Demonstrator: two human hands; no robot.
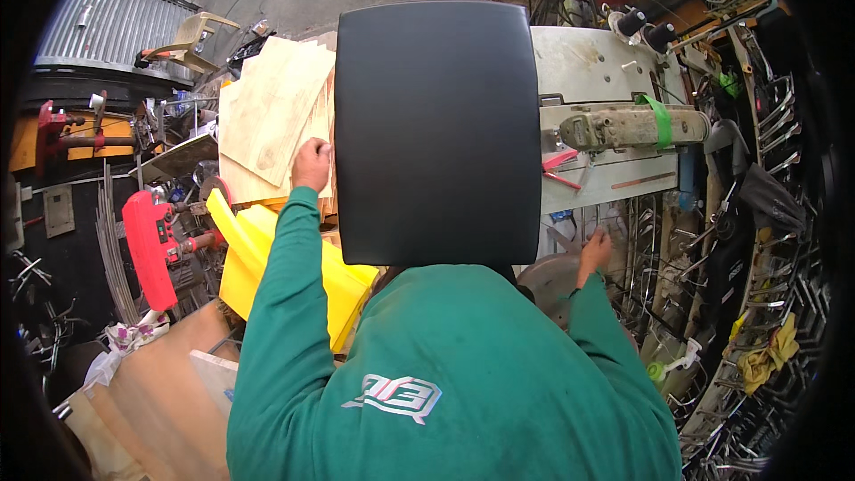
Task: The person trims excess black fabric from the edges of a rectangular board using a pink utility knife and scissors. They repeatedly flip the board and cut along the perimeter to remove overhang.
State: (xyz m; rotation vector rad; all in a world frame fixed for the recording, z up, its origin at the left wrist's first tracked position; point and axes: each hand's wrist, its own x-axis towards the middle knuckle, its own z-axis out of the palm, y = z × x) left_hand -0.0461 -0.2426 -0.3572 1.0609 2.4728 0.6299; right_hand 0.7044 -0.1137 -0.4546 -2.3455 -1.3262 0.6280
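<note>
A large black, smooth, rectangular panel with rounded corners point(436, 134) fills the middle and hides what lies behind it. My left hand point(312, 165) is closed with the fingers curled, close to the panel's left edge and over a stack of thin plywood sheets point(272, 116). Whatever it grips, if anything, cannot be made out. On the right, lower down, my right hand point(595, 254) has its fingers drawn together beside a grey round metal disc point(552, 283). Anything between those fingers is too small to name. Both arms wear green sleeves.
Yellow bent sheet pieces point(245, 267) and a red machine point(150, 249) stand at left. Right of the panel, a grinder-like tool with green tape point(632, 129) and red-handled pliers point(561, 169) lie on a pale bench point(592, 62). Several wrenches point(779, 129) hang at far right.
</note>
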